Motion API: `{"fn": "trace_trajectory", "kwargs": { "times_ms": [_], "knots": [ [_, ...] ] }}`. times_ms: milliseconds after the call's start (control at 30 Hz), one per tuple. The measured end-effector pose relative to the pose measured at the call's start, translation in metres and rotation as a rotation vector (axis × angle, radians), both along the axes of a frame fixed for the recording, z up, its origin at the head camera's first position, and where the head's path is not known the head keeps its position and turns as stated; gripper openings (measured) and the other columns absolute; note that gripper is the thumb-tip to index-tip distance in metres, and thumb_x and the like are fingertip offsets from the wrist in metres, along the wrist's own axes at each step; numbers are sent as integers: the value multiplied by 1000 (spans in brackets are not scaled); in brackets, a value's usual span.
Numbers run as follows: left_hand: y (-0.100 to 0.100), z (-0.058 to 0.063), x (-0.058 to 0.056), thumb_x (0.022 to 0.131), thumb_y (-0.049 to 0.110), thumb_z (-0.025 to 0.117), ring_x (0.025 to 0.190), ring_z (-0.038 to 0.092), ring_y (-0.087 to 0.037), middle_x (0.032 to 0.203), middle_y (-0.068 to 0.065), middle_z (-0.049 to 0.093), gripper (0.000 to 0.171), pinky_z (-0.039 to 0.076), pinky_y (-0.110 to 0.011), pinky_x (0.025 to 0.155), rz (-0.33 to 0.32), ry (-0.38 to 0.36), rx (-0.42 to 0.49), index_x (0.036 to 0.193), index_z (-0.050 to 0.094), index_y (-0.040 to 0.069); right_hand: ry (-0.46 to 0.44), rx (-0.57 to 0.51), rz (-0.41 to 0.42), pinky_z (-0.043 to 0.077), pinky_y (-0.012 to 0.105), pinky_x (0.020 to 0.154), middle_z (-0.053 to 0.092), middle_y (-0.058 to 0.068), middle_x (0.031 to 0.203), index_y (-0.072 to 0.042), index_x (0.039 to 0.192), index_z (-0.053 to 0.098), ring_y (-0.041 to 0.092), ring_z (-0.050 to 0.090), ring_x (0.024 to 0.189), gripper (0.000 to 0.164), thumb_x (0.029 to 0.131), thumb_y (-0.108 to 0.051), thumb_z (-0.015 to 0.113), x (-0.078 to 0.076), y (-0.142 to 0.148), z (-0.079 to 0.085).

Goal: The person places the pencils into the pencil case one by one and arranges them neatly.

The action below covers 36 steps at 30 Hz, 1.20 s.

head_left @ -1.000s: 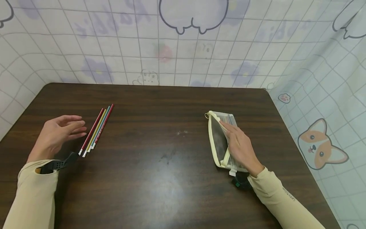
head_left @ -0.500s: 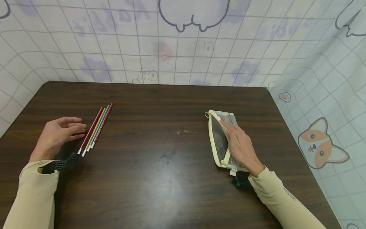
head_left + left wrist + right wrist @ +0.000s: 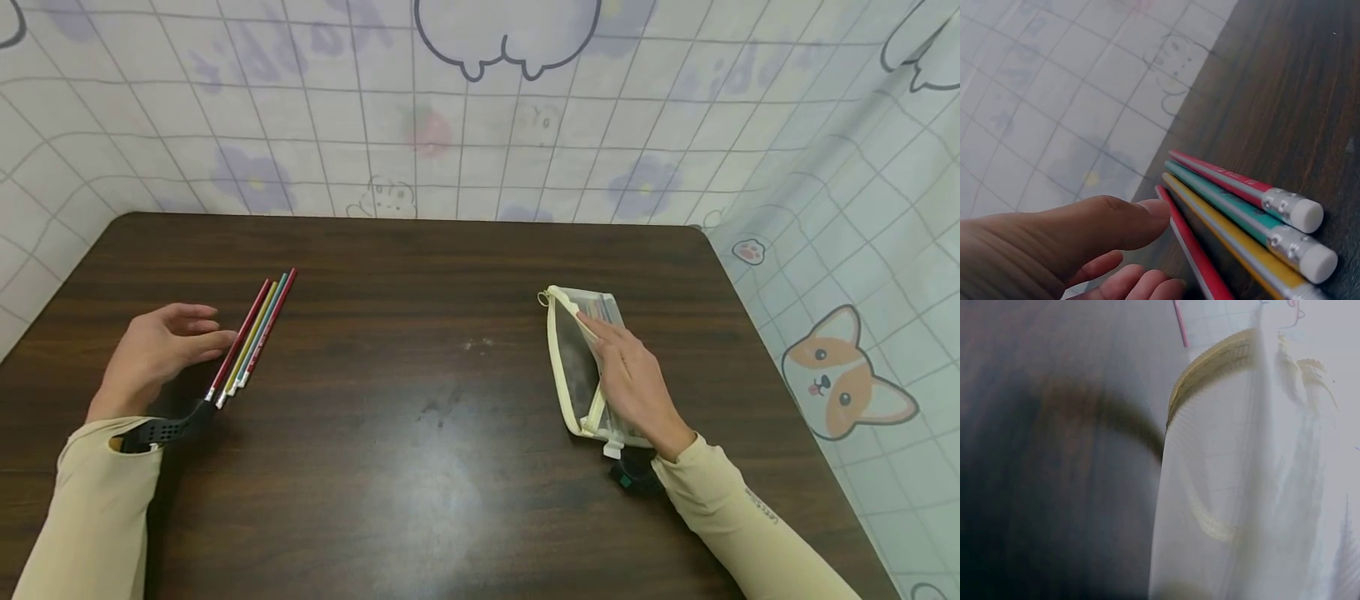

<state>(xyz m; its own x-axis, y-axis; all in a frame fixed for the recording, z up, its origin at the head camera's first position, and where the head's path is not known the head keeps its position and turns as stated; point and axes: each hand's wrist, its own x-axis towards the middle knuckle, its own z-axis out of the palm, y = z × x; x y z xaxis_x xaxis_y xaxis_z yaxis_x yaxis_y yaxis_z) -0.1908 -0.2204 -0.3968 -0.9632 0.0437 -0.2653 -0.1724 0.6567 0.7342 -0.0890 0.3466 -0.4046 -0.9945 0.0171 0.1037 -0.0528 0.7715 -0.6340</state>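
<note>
My left hand [image 3: 153,354] hovers at the left beside a row of pencils lying side by side. Its thumb tip reaches the nearest red pencil [image 3: 251,310]; whether it touches cannot be made out. Beyond that lie a yellow pencil [image 3: 1222,231], a green pencil [image 3: 1229,194] and another red pencil [image 3: 1222,175], white erasers toward me. At the right my right hand [image 3: 630,379] rests with extended fingers on a clear zippered pencil pouch [image 3: 557,367], by its gaping mouth. In the right wrist view the pouch wall [image 3: 1204,469] hides that hand.
The dark wooden table [image 3: 420,350] has rounded far corners. A white grid-patterned cloth [image 3: 450,125] with cartoon prints hangs behind it and down the right side. Coloured stripes show through the pouch's far part. A black strap [image 3: 161,429] sits on the left wrist.
My left hand has shifted slightly right, bringing its thumb to the nearest red pencil. The right hand stays on the pouch, and the pencils lie as before.
</note>
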Motion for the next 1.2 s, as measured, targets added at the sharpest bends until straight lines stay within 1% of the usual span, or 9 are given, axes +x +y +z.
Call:
{"fn": "trace_trajectory", "kwargs": {
  "times_ms": [100, 200, 367, 467, 600, 733, 867, 1000, 1200],
  "knots": [
    [2, 2, 0, 90, 54, 75, 98, 64, -9, 133, -21, 61, 83, 51, -19, 75, -27, -10, -101, 148, 47, 0, -1, -2, 0, 31, 65, 124, 49, 14, 160, -27, 155, 48, 41, 39, 153, 49, 112, -26, 25, 0, 0, 0],
    [4, 3, 1, 89, 57, 75, 107, 60, -25, 138, -27, 60, 84, 48, -25, 78, -42, -11, -158, 147, 49, 1, 4, -5, 0, 30, 65, 126, 49, 14, 160, -27, 155, 48, 41, 38, 153, 49, 112, -25, 25, 0, 1, -1],
    [6, 2, 2, 92, 52, 74, 107, 65, -34, 137, -32, 60, 79, 53, -35, 80, -31, 6, -182, 144, 50, -2, 3, -13, 1, 29, 65, 126, 49, 14, 160, -26, 155, 49, 40, 40, 152, 49, 112, -24, 25, 0, 1, -1],
    [7, 1, 2, 95, 50, 72, 112, 64, -41, 138, -34, 58, 76, 53, -34, 79, -19, 10, -190, 144, 51, -4, -2, -13, 1, 29, 65, 126, 49, 14, 160, -26, 155, 49, 40, 40, 152, 49, 112, -25, 25, 0, 1, -1],
    [7, 1, 2, 96, 47, 72, 109, 65, -41, 135, -34, 60, 71, 50, -24, 71, -9, 22, -203, 141, 54, -4, -3, -11, 1, 29, 65, 126, 48, 15, 160, -25, 155, 48, 41, 39, 153, 50, 112, -25, 25, 0, 1, -1],
    [9, 0, 1, 97, 42, 73, 99, 67, -36, 127, -35, 66, 63, 50, -24, 68, -6, 36, -219, 137, 58, -4, -3, -10, -1, 31, 65, 125, 48, 14, 160, -25, 155, 49, 41, 39, 152, 50, 112, -24, 25, -1, 1, -1],
    [10, 2, 0, 97, 35, 73, 95, 68, -35, 120, -32, 71, 57, 56, -39, 72, -28, 48, -251, 135, 59, -6, -5, -12, 1, 31, 65, 124, 48, 14, 160, -25, 155, 49, 40, 39, 153, 49, 112, -25, 25, -1, 1, -2],
    [12, 4, -1, 97, 30, 73, 94, 69, -35, 115, -30, 74, 52, 53, -50, 78, -47, 59, -288, 131, 61, -7, -4, -7, 3, 27, 65, 127, 48, 14, 160, -26, 155, 48, 41, 37, 153, 49, 112, -25, 25, -1, 0, -2],
    [15, 4, -1, 96, 26, 72, 84, 68, -28, 108, -29, 75, 45, 48, -28, 65, -42, 75, -298, 125, 65, -7, -6, -9, 0, 31, 66, 125, 48, 14, 160, -27, 156, 48, 41, 38, 153, 49, 112, -26, 25, -1, 1, -3]
  ]
}}
